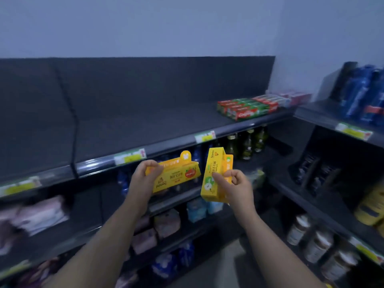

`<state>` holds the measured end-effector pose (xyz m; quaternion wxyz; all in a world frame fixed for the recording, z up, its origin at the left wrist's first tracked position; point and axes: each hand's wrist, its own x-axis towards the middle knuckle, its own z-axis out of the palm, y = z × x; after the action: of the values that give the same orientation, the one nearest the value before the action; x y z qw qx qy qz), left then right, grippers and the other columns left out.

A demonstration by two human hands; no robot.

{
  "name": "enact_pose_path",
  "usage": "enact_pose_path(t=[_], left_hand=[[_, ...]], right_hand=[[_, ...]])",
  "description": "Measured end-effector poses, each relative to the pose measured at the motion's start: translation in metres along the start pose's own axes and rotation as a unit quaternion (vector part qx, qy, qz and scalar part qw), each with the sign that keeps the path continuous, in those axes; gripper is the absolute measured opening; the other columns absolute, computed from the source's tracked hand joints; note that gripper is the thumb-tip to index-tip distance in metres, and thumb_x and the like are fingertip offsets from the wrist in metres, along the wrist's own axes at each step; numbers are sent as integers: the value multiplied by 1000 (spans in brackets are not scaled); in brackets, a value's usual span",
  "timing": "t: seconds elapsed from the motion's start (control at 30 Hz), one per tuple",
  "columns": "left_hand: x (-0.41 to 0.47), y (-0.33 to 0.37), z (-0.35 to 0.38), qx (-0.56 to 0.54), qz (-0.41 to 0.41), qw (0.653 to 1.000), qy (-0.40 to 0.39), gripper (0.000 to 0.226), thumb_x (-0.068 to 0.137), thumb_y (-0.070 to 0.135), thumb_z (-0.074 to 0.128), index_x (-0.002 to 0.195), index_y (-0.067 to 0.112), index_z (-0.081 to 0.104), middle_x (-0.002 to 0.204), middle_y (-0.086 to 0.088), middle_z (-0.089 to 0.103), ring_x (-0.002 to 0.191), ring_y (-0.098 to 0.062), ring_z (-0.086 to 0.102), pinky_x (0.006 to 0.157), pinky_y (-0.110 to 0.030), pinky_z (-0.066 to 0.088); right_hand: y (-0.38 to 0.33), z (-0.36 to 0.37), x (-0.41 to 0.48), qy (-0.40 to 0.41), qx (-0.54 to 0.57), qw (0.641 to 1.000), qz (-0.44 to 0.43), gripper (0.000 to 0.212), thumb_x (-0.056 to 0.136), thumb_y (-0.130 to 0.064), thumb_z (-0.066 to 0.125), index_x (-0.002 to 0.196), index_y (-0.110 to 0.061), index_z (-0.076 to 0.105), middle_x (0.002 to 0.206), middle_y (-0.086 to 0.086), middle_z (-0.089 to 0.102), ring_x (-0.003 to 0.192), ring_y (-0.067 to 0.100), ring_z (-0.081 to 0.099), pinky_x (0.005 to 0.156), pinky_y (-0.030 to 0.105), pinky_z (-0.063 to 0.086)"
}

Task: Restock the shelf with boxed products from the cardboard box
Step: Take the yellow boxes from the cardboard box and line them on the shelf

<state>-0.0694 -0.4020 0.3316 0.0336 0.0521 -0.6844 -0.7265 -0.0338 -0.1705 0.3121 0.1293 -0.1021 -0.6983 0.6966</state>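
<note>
Head view: your left hand (145, 175) grips one yellow box (176, 174); right hand (234, 183) pinches another box (214, 175); light, stiff cartons, probably crushable; hold them mid-length.

The left hand (145, 175) grips one end of a yellow box (178, 175) lying lengthwise, while the right hand (234, 186) pinches two upright yellow boxes (216, 175) held together. Both sit just below the dark top shelf (135, 129), whose far right end holds red-and-green cartons (247, 108).
</note>
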Motion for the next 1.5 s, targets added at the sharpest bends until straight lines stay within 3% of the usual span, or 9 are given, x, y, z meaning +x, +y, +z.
enact_pose_path(t=[0.1, 0.27, 0.43, 0.6, 0.7, 0.8, 1.03, 1.27, 1.5], left_hand=[[-10, 15, -63, -26, 22, 999, 37, 18, 86, 14, 66, 78, 28, 58, 100, -6, 56, 84, -29, 60, 58, -39, 56], [-37, 41, -175, -14, 59, 993, 98, 27, 82, 3, 70, 89, 24, 54, 104, -6, 57, 85, -26, 63, 63, -37, 60], [-68, 61, -285, 6, 92, 983, 158, 33, 80, -2, 70, 96, 21, 54, 106, -13, 59, 80, -31, 62, 47, -25, 53], [-99, 73, -379, 26, 118, 964, 237, 42, 83, 5, 70, 117, 25, 54, 112, -7, 59, 94, -26, 64, 72, -44, 59], [-115, 78, -426, 22, 125, 952, 279, 49, 84, 7, 70, 123, 30, 52, 113, -3, 59, 101, -24, 62, 82, -49, 57], [-126, 83, -462, 9, 128, 940, 318, 55, 84, 8, 70, 129, 30, 47, 114, -1, 58, 102, -21, 62, 84, -44, 57], [-127, 91, -529, 3, 131, 918, 374, 41, 85, 6, 68, 119, 23, 50, 110, -3, 58, 102, -26, 62, 80, -41, 57], [-98, 103, -587, 85, 117, 907, 394, 41, 86, 11, 68, 119, 27, 51, 115, -3, 58, 101, -21, 62, 77, -29, 53], [-50, 122, -635, 166, 75, 911, 370, 39, 84, 13, 70, 114, 31, 53, 117, -4, 60, 95, -19, 64, 82, -35, 55]], right_hand=[[-11, 63, -15, -57, 10, 998, 2, 32, 77, -22, 80, 89, -15, 52, 97, 2, 73, 85, 23, 71, 71, 53, 58], [-34, 167, -50, -130, 25, 991, -14, 39, 77, -14, 79, 105, -15, 53, 104, 3, 71, 87, 20, 71, 74, 47, 59], [-59, 268, -93, -215, 19, 975, -43, 57, 73, -7, 81, 117, -20, 48, 110, 2, 66, 90, 19, 69, 68, 46, 60], [-79, 353, -136, -302, 43, 950, -61, 63, 77, -4, 77, 126, -22, 42, 111, -2, 65, 88, 13, 69, 60, 30, 58], [-85, 398, -153, -337, 43, 938, -69, 65, 78, -5, 77, 129, -22, 41, 114, -3, 64, 88, 12, 70, 63, 34, 60], [-91, 437, -166, -361, 37, 928, -83, 67, 77, -7, 78, 130, -24, 41, 115, -6, 63, 90, 11, 70, 68, 36, 60], [-98, 513, -174, -408, 32, 906, -106, 67, 78, -6, 77, 132, -24, 40, 118, -5, 61, 78, -2, 68, 55, 15, 52], [-102, 585, -152, -452, -8, 883, -126, 73, 73, -15, 82, 128, -37, 41, 128, -5, 57, 98, 13, 67, 69, 32, 60], [-113, 651, -120, -478, -32, 867, -134, 74, 74, -15, 82, 131, -35, 39, 129, -4, 54, 103, 18, 64, 70, 38, 61]])
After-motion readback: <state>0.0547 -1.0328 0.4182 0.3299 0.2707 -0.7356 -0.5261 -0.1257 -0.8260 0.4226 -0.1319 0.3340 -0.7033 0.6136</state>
